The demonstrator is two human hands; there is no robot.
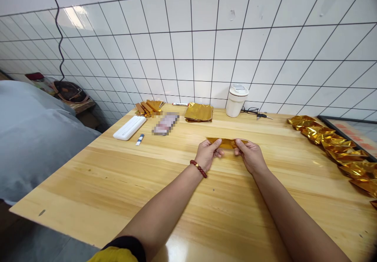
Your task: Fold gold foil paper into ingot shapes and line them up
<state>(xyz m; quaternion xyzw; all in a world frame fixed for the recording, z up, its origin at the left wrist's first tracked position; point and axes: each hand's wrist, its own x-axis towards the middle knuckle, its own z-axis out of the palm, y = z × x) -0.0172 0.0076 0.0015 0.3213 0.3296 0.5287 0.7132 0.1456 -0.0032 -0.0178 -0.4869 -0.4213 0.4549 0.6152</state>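
Note:
A folded strip of gold foil paper (227, 142) stretches level between my two hands, just above the wooden table. My left hand (207, 152), with a dark red bead bracelet at its wrist, pinches the strip's left end between thumb and fingers. At the other end my right hand (250, 155) grips it the same way, thumb on top. Beyond them lies a stack of flat gold foil sheets (199, 112). Along the right side runs a row of folded gold foil pieces (332, 142), and more folded gold strips (149, 108) lie at the back left.
On the wooden table (132, 187) stand or lie a white lidded cup (236, 101), glasses (251, 110), keys (264, 116), a marker (180, 104), a white power bank (130, 128), a small blue-white tube (140, 139) and a blurred item (165, 123). A tiled wall (203, 50) rises behind.

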